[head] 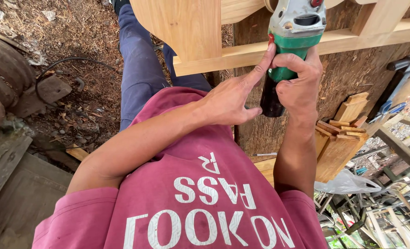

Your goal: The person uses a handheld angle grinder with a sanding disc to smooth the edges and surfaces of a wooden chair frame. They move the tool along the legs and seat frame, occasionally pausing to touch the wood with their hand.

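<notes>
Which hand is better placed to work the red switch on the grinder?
Likely the left hand: its index finger already reaches the red switch on the green grinder. The right hand is wrapped around the grinder's body, carrying it.

hands [260,90]: 2 | angle grinder [291,41]: 1 | wooden frame [242,55]: 1 | stacked wood blocks [341,133]: several | plastic bag [345,183]: 1
</notes>
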